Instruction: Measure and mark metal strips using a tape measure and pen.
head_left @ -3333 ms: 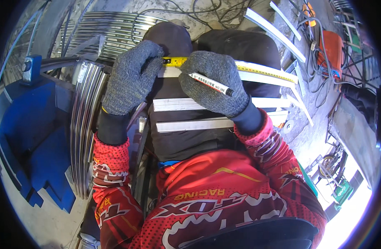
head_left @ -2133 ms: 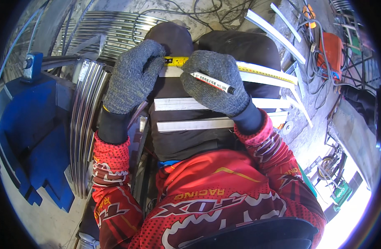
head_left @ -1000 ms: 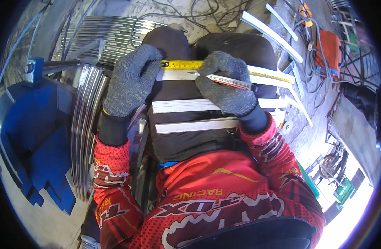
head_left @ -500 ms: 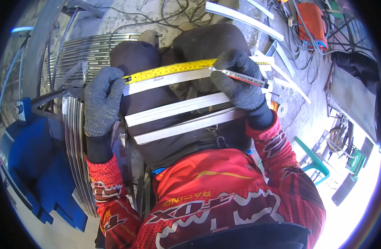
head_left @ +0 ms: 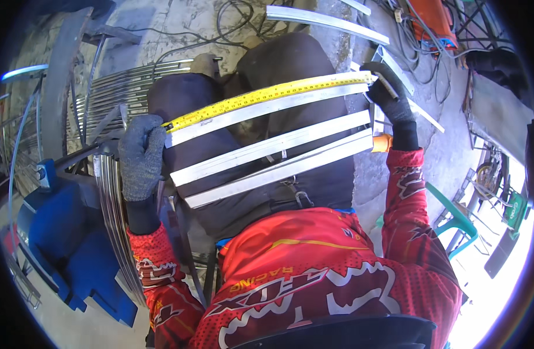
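Three pale metal bars lie across my thighs: a far bar (head_left: 267,111), a middle bar (head_left: 270,143) and a near bar (head_left: 278,168). A yellow tape measure (head_left: 267,93) is stretched along the far bar's upper edge. My left hand (head_left: 142,158), in a dark grey knit glove, pinches the tape's left end against that bar. At the other end, my right hand (head_left: 390,96), gloved alike, is closed around a slim marker pen (head_left: 387,86), its tip near the tape. The right fingers are partly hidden.
Bundled metal tubes (head_left: 118,87) lie at the far left; more tubes (head_left: 112,203) stand nearer, beside a blue metal object (head_left: 69,232). Loose metal profiles (head_left: 328,24) and black cables (head_left: 232,23) lie ahead. An orange-red machine (head_left: 435,23) is far right, a green chair (head_left: 459,227) nearer.
My right hand has moved right with the marker pen, from mid-right on the tape to near the far bar's right end. The left hand still holds the tape's left end.
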Tool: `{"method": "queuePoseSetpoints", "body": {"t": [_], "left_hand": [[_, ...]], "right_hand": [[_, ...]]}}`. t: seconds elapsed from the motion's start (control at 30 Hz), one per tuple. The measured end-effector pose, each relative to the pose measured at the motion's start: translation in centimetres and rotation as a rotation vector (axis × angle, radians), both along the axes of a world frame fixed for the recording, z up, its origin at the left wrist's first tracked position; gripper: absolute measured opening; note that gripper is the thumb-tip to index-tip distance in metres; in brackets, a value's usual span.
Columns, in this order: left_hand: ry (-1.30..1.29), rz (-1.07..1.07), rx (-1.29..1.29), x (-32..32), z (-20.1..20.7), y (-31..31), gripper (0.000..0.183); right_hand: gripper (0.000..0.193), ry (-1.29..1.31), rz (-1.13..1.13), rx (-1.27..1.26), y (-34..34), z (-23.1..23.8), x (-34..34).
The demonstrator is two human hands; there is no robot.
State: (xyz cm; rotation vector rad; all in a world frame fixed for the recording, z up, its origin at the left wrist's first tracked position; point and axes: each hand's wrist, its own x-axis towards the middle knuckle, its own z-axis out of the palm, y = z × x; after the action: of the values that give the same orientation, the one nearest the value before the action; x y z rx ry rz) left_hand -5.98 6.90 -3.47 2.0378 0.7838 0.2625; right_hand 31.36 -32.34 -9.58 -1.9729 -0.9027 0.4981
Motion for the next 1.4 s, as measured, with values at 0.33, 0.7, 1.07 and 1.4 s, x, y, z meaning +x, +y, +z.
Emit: {"method": "queuePoseSetpoints", "body": {"t": [0.33, 0.7, 1.07, 1.4], "left_hand": [[-0.032, -0.083, 0.092, -0.2, -0.3, 0.3, 0.011], [-0.078, -0.078, 0.143, 0.3, -0.1, 0.1, 0.011], [-0.094, -0.077, 0.147, 0.2, -0.1, 0.0, 0.009], [-0.100, -0.050, 0.067, 0.4, 0.2, -0.2, 0.009]], "right_hand": [[0.018, -0.039, -0.019, 0.029, 1.4, -3.7, 0.7], [0.024, -0.248, 0.004, 0.005, 1.8, -1.9, -0.3], [0.034, 0.017, -0.347, 0.256, 6.6, 8.3, -7.4], [0.021, 0.032, 0.286, 0.472, 18.3, 7.3, -15.5]]}}
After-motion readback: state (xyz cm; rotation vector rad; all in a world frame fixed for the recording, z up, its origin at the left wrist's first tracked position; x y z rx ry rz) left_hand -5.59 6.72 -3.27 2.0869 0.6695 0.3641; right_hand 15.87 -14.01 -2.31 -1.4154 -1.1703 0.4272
